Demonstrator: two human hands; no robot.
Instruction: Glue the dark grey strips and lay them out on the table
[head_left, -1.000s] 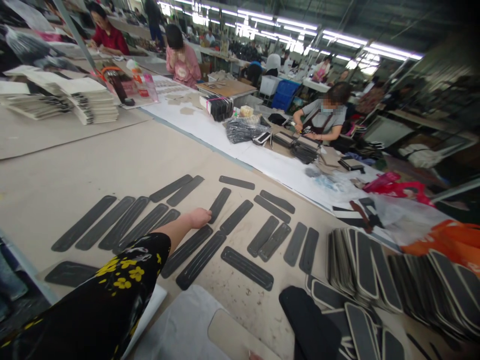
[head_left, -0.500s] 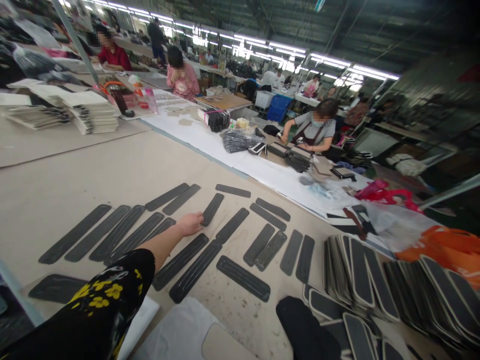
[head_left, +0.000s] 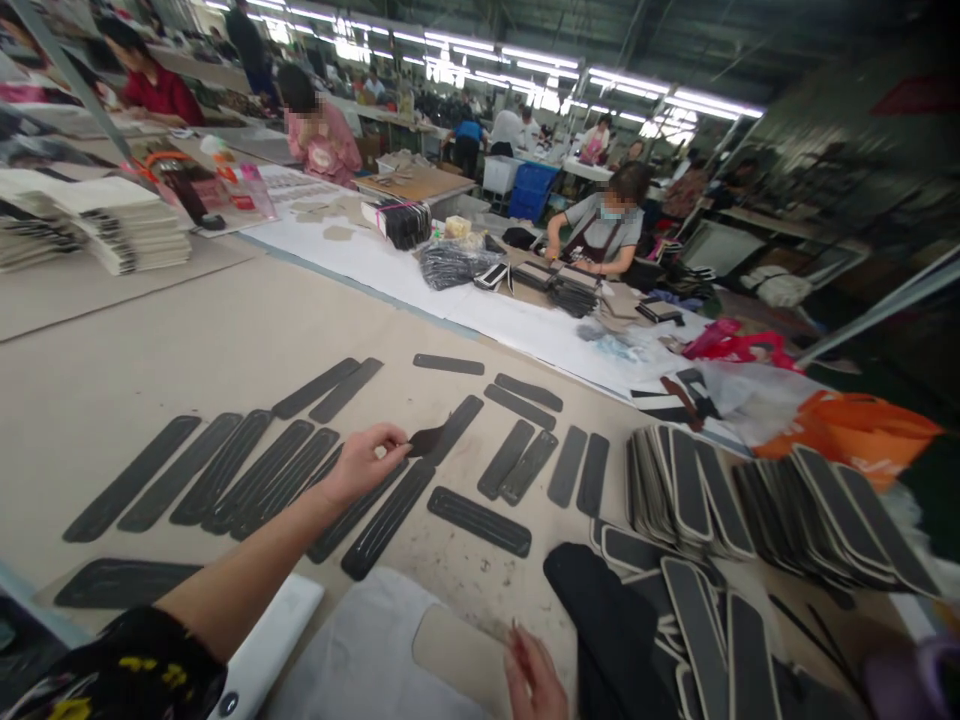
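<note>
My left hand [head_left: 369, 458] is closed in a pinch on the near end of a dark strip [head_left: 426, 442], which is lifted and slightly bent. Beneath its far end lies another dark rounded strip [head_left: 459, 428]. More strips, some with shiny lines on them, surround the hand, among them a long one [head_left: 390, 520] below it and a crosswise one [head_left: 480, 522]. At the bottom edge my right hand [head_left: 534, 672] has its fingers loosely curled and apart, beside a beige rounded piece [head_left: 457, 650] on a white sheet [head_left: 360, 640]. Whether it touches that piece I cannot tell.
Stacks of beige-edged dark pieces [head_left: 675, 490] stand at right, near a black cloth-like item [head_left: 592, 610]. An orange bag [head_left: 862, 425] lies behind them. White stacks [head_left: 127, 225] sit at far left. Across the table a co-worker [head_left: 604, 230] handles small pieces.
My left hand has lifted the strip from the table and drawn it back towards me. My right hand has come into view at the bottom. The camera view has shifted slightly.
</note>
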